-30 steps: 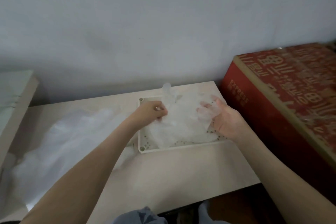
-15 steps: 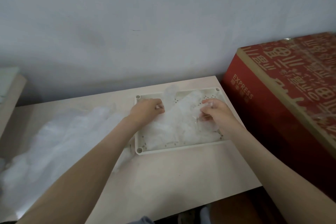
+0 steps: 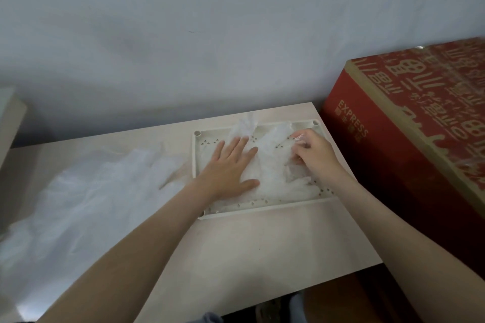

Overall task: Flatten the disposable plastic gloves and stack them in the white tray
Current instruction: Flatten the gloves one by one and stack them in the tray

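On the bench (image 3: 249, 249), loose gloves (image 3: 91, 191) lie at nine o'clock from the white tray (image 3: 262, 208). Inside the tray, the left hand (image 3: 231, 165), grip spread, presses the top glove (image 3: 273, 168). The right hand (image 3: 316, 156) pinches its two-o'clock edge. Best to tug gently outward with the palm anchoring.

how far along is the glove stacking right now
Done: some gloves lie in the white tray. In hand: the left hand presses them flat while the right hand pinches one. Left: a large loose pile waits on the table.
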Available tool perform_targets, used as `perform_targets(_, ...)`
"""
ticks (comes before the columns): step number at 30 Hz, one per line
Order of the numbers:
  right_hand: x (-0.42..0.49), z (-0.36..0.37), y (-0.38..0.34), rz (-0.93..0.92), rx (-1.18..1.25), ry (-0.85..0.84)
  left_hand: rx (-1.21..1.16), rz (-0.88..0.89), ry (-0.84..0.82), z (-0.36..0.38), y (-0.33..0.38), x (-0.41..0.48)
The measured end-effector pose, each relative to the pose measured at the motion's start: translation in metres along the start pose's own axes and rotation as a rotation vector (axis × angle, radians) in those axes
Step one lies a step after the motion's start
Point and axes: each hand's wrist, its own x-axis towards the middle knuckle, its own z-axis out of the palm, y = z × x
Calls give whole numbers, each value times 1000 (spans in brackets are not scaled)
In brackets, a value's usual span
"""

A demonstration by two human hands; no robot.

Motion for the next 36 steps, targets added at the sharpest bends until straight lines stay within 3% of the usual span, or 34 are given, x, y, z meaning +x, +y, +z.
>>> perform_targets(3, 2, -4, 2, 26, -15, 43, -16, -27, -92, 3, -1, 1)
perform_targets(7, 3, -9, -1, -19, -78, 181, -27, -40, -97, 2, 1, 1)
perform_targets(11, -4, -6, -16, -299, -352, 278, -36, -48, -89, 3, 4, 0)
perform_targets(14, -17, 10, -29, -532, -540, -45, -29, -50, -81, 5, 6, 0)
perform_targets(18, -30, 24, -10, -358, -933, -452, -40, -64, -107, 5, 7, 1)
perform_targets(21, -28, 12, 16, -240, -1069, -523, -16, -71, -127, 7, 5, 1)
perform_targets(28, -25, -8, 24, -129, -1075, -473, -56, -58, -111, 4, 6, -2)
perform_targets(31, -29, -8, 8, -154, -942, -348, -182, -14, 81, -8, 7, -12)
perform_targets(36, -51, 16, -35, -404, -915, -125, -253, -78, 529, -30, -10, -61)
